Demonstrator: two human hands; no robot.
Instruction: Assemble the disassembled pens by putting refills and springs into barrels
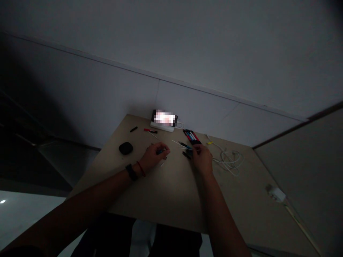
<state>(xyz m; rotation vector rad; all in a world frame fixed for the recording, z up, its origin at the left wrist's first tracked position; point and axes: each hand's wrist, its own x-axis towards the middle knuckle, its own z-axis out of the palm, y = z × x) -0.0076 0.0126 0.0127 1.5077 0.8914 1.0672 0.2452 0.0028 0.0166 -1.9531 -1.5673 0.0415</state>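
Note:
My left hand (154,154) rests on the tan table (166,192), its fingers curled round a small blue pen part (161,151). A dark band and a red string circle that wrist. My right hand (201,159) lies a little to the right, fingers closed on a small black pen piece (187,154). Just beyond it sits a bundle of pens (191,136) in red, blue and black. Thin white refills (179,144) lie between the two hands.
A phone (164,118) leans on a white block at the table's far edge by the wall. A black oval case (125,148), a black cap (133,129) and a red pen (150,130) lie at the left. A white cable (229,159) coils at the right, with a charger (277,194) nearer.

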